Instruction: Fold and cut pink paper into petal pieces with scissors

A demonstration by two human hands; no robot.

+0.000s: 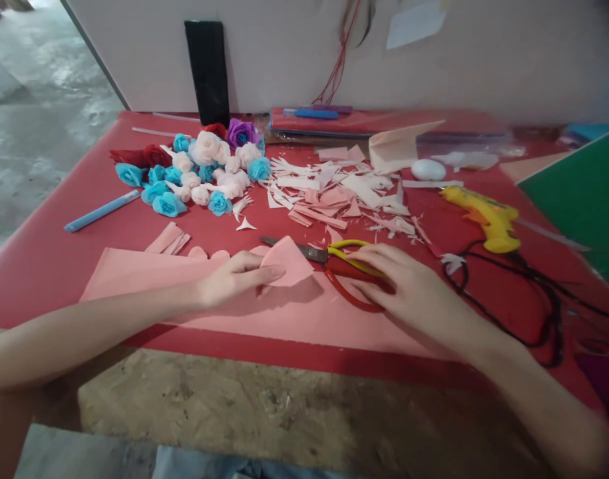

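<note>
My left hand [244, 274] pinches a small pink paper piece [288, 263] with a rounded edge between thumb and fingers. My right hand [399, 283] grips scissors [334, 256] with one yellow and one red handle; their dark blades point left and pass behind the pink piece. Whether the blades touch the paper I cannot tell. Under both hands lies a large pink paper sheet [284, 326]. Several rounded pink pieces [219, 255] and folded pink strips [168, 239] lie along its far edge.
Paper flowers [204, 150] in white, blue, red and purple are heaped at the back left. Paper scraps [344, 189] cover the middle. A yellow glue gun [484, 216] with a black cord is at right. A blue stick [102, 211] lies left; a black phone-like slab [207, 73] leans behind.
</note>
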